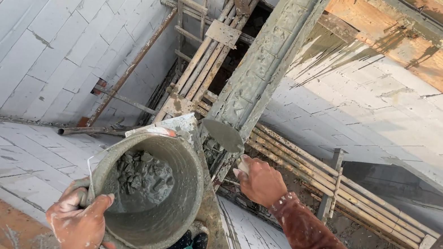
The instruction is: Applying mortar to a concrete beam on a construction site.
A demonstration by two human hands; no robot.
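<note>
white block walls (47,21) enclose a deep gap, crossed by a rusty pipe (129,69) and a rack of bamboo poles (307,164). a tall concrete-crusted column form (267,62) rises through the middle. below it, a grey bucket (189,194), tilted toward the viewer, holds lumps of wet mortar (140,179) low inside. the left hand (80,226), caked with cement, is clenched over the bucket's near rim, fingers (109,200) curling inside. the right hand (260,182), in a rust-red sleeve (325,246), is closed around a trowel handle; the trowel blade (223,135) lies flat against the foot of the form, just beside the bucket's far rim. judged step: applying or pressing mortar onto the form. the next move would call for dipping the blade back into the bucket while the left hand keeps it steady and tilted.
</note>
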